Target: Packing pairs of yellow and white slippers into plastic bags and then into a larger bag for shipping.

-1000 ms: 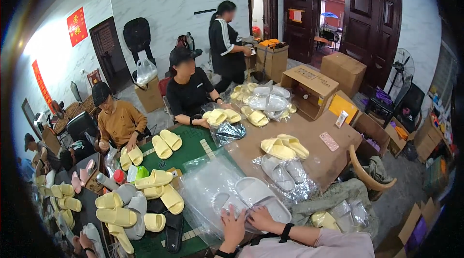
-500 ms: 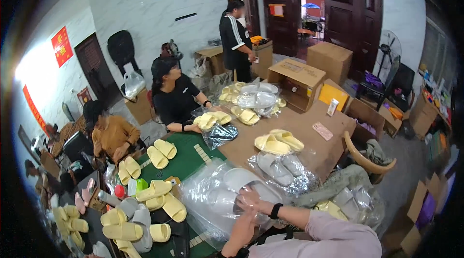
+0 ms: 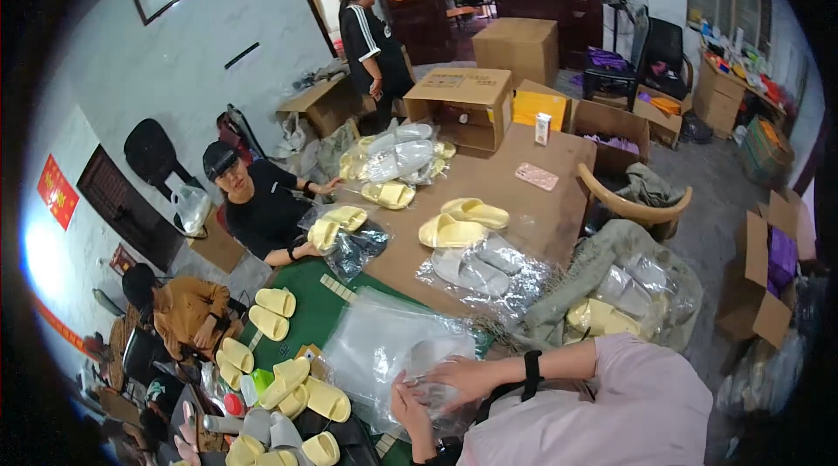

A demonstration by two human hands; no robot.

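We read the step in hand as bagging: both hands work a grey slipper [image 3: 434, 383] into, or inside, a clear plastic bag [image 3: 384, 344] at the near edge of the table [image 3: 541, 213]. The left hand [image 3: 412, 407] is curled, fingers pinched on the bag film at the slipper's near end. The right hand [image 3: 463, 376] lies flatter, fingers closed over the top of the slipper through the plastic. The bag lies on a loose stack of clear bags, partly over the green mat [image 3: 305, 326].

The next move, as we judge it, calls for a firm hold on the film with one hand while the other pushes or settles the slipper; slippery plastic and a soft sole want an even grip rather than force.

Around the work: a bagged grey pair [image 3: 476, 265] just beyond, a bare yellow pair [image 3: 461, 222] further up the table, more yellow slippers [image 3: 292, 383] to the left on the mat.

Hard to make out: the slipper shows only as a pale grey shape behind glare and folds, so we cannot tell whether it is fully inside the bag, or whether there is one slipper or two. The bag's mouth is hidden under the hands. The person's own pink sleeve [image 3: 611, 405] covers the table's near corner, and the lower left blurs toward the rim.
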